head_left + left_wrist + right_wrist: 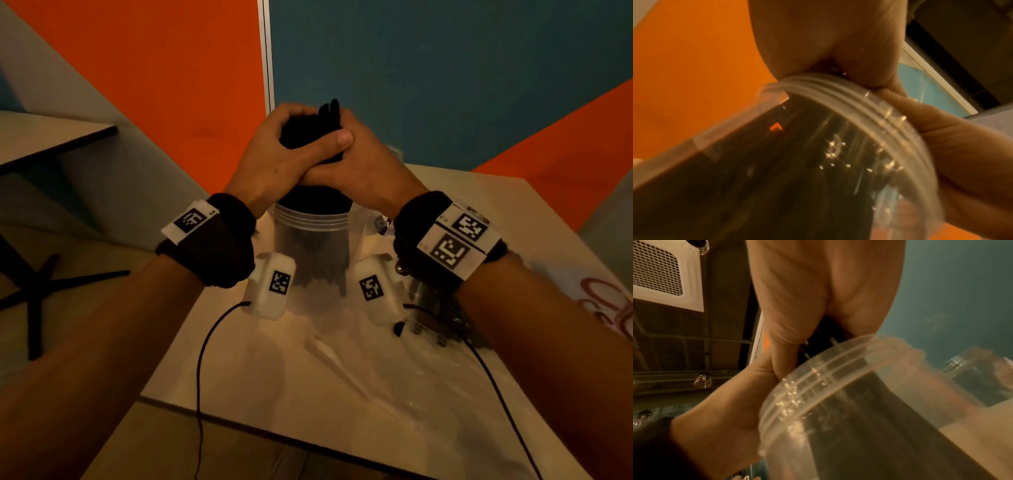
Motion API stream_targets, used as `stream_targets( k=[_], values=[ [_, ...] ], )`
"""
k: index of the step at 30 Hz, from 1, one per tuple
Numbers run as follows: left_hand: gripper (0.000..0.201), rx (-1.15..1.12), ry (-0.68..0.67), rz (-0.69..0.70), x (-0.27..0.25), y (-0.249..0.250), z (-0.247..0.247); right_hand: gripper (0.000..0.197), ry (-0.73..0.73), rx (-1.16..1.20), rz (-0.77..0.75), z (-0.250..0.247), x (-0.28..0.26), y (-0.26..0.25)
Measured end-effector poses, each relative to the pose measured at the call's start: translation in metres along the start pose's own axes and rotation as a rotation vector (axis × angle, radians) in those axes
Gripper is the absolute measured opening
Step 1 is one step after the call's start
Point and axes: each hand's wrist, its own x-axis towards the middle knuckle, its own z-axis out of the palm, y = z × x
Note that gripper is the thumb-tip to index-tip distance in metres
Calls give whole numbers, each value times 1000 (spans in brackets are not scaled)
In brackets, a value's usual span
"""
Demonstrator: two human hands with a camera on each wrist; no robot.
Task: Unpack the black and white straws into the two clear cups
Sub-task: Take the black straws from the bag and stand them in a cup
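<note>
Both hands, left hand (274, 154) and right hand (363, 164), are gripping the black straws (310, 135) bundle; they should be lowering it squarely into the clear cup (311, 246), loosening gradually.

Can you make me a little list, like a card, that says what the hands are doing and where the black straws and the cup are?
left hand: wrapped round the top of the black straws
right hand: wrapped round the same bundle, touching the left hand
black straws: one upright bundle, lower ends inside the cup
clear cup: stands on the table, straws inside
table: pale top, crinkled clear plastic lying on it
white straws: cannot tell where they are
</note>
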Motion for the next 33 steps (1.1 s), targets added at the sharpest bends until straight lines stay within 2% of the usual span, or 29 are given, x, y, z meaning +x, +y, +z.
stream_targets(
  k=[4, 8, 10, 13, 15, 18, 21, 23, 27, 30, 33],
  values=[
    [47, -90, 64, -6, -2, -4, -1, 89, -14, 39, 80, 10, 3, -5],
    [56, -140, 111, -47, -4, -10, -7, 98, -84, 197, 123, 10, 2, -8],
    [53, -161, 139, -41, -5, -9, -8, 93, -73, 300, 130, 12, 3, -11],
    [26, -195, 134, 5, -9, -4, -9, 88, -85, 349, 144, 16, 2, -15],
    [20, -176, 131, 38, -11, -3, -9, 74, -59, 374, 151, 15, -1, -15],
    [22, -99, 143, 56, -14, -4, -11, 40, -11, 446, 148, 6, -5, -10],
    [43, 127, 192, 116, -15, -10, -13, 22, 40, 424, 150, -6, -13, -10],
    [49, 257, 212, 208, -21, -6, -12, 23, 109, 372, 163, -12, -18, -9],
    [50, 414, 225, 351, -31, 5, -8, 46, 164, 368, 200, -23, -32, 0],
    [44, 466, 236, 446, -38, 13, -4, 30, 240, 450, 165, -36, -48, 3],
    [39, 495, 249, 493, -44, 18, 3, 16, 377, 458, 159, -46, -59, 11]
  ],
)
